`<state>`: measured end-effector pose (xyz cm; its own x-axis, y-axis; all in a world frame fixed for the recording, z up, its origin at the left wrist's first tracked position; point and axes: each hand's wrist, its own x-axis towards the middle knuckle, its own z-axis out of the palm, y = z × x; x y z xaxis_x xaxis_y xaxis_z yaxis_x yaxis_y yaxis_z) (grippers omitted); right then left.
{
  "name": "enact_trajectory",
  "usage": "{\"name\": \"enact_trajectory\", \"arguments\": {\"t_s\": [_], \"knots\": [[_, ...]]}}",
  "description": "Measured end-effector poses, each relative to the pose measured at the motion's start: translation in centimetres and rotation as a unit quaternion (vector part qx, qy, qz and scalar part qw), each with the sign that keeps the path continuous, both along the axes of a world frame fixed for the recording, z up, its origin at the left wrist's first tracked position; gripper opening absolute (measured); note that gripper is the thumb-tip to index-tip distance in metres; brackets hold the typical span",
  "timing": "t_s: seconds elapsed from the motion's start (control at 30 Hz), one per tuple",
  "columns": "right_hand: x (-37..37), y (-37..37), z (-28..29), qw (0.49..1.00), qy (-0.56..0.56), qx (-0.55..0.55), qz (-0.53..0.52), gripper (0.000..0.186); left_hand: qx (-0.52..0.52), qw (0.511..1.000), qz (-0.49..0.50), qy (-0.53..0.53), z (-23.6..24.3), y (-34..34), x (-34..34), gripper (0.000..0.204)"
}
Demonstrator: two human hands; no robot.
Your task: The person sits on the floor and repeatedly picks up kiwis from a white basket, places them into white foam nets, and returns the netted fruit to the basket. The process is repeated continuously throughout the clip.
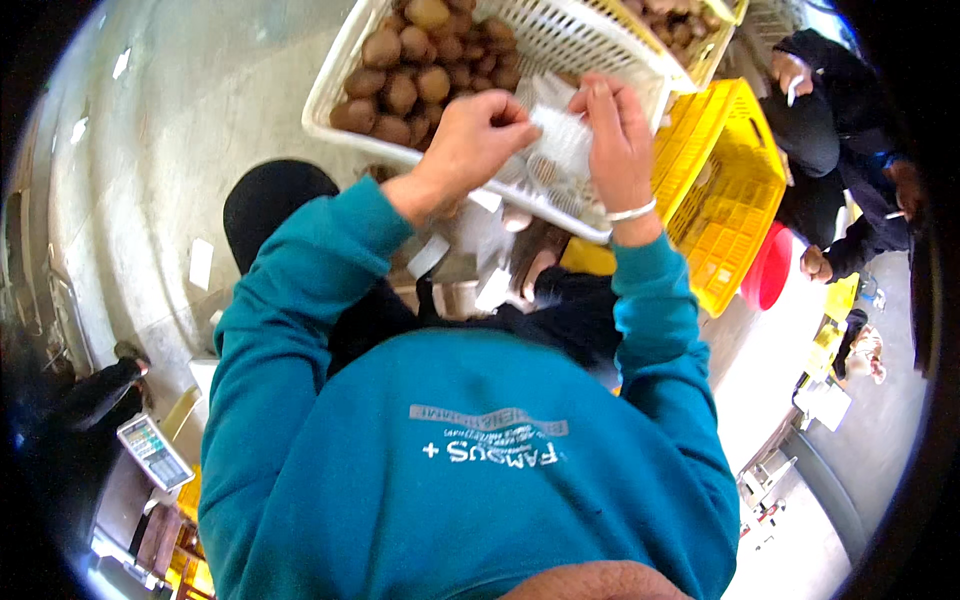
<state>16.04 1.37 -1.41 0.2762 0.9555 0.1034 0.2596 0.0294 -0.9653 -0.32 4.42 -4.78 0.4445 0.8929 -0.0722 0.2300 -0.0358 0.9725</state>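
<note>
Blurrily, a white wrapper (564,143) in the pinch of left hand (474,143) and right hand (618,145), its lower edge indistinct.

A fruit-packing workplace: a white plastic crate (562,42) of round brown fruit (432,84), a yellow crate (733,240), concrete floor (190,150) and other people (855,125) nearby.

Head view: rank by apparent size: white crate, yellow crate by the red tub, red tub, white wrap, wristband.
1. White crate
2. Yellow crate
3. Red tub and white wrap: too close to rank
4. Wristband
</note>
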Motion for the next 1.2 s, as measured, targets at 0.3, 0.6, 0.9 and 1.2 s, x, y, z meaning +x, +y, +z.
{"name": "enact_trajectory", "arguments": {"t_s": [0.3, 0.6, 0.9, 1.2], "knots": [[-1.1, -2.2, -1.5, 0.815, 0.529, -0.207, 0.112, 0.026, -0.293, 0.922, 0.034, -0.25, 0.8, 0.1, -0.3, 0.007], [-0.4, -1.7, -2.6, 0.839, 0.514, -0.142, 0.106, 0.015, -0.302, 0.906, 0.006, -0.295, 1.0, 0.3, -1.4, 0.007], [0.1, -0.9, -2.9, 0.837, 0.505, -0.13, 0.168, 0.013, -0.489, 0.736, -0.094, -0.458, 1.5, -0.5, -1.7, 0.01], [1.1, -0.4, 0.1, 0.905, 0.286, -0.176, 0.26, 0.013, -0.475, 0.769, -0.208, -0.373, 1.8, -1.2, -2.4, 0.014]]}}
